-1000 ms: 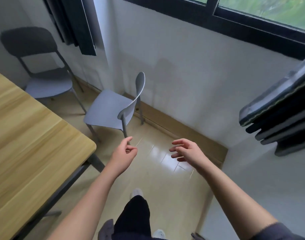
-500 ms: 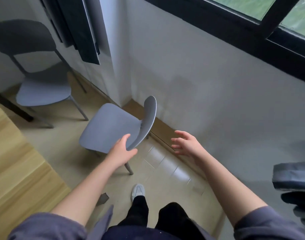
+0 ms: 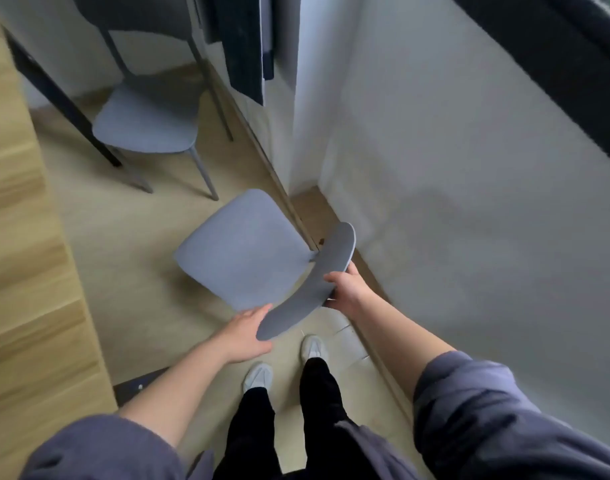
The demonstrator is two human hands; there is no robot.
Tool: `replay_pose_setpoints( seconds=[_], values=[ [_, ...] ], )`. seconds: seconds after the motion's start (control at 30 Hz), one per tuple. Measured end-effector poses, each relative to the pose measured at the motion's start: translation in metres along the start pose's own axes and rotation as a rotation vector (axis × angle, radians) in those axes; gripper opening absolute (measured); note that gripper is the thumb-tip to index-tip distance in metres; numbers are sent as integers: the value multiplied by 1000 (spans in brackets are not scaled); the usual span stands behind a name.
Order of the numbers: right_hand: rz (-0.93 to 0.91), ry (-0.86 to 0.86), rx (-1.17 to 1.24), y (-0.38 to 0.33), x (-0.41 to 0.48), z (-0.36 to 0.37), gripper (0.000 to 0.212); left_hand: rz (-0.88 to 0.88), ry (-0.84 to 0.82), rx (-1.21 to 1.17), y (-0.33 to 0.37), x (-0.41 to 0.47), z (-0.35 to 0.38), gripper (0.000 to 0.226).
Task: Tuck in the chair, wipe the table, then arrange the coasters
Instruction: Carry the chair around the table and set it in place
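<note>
By the table (image 3: 26, 271), left hand (image 3: 244, 336) and right hand (image 3: 348, 289) hold chair (image 3: 244, 251).

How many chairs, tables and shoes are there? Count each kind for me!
Chairs: 2, the near chair and the far chair
Tables: 1, the wooden table
Shoes: 2, the left shoe and the right shoe
Total: 5

No text, label, brand, number or sign could be read: none on the chair (image 3: 248, 251) gripped by the left hand (image 3: 246, 332) and right hand (image 3: 348, 289), none on the table (image 3: 19, 271) left of the left hand.
</note>
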State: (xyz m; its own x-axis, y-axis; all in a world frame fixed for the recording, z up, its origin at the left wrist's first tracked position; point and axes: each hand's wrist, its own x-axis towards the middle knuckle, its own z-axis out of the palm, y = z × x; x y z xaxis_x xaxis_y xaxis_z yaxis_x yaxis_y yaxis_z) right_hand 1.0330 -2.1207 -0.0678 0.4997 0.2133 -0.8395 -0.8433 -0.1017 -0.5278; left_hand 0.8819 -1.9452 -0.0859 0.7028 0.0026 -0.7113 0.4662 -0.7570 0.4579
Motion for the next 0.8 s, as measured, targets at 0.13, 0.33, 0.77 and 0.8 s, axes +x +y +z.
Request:
replay_pose_setpoints(
  seconds=[0.13,0.33,0.77,0.8],
  values=[
    [30,-34,-55,7,25,-2,50,-79,-43,131,-1,8,18,78],
    [-2,-28,-77,9,43,-4,49,-211,-85,160,9,9,23,76],
    [30,-241,-361,-33,68,58,43,-295,-41,150,12,-5,18,78],
    [32,-266,-411,-37,71,70,43,-309,-31,135,10,-6,18,77]
  ],
)
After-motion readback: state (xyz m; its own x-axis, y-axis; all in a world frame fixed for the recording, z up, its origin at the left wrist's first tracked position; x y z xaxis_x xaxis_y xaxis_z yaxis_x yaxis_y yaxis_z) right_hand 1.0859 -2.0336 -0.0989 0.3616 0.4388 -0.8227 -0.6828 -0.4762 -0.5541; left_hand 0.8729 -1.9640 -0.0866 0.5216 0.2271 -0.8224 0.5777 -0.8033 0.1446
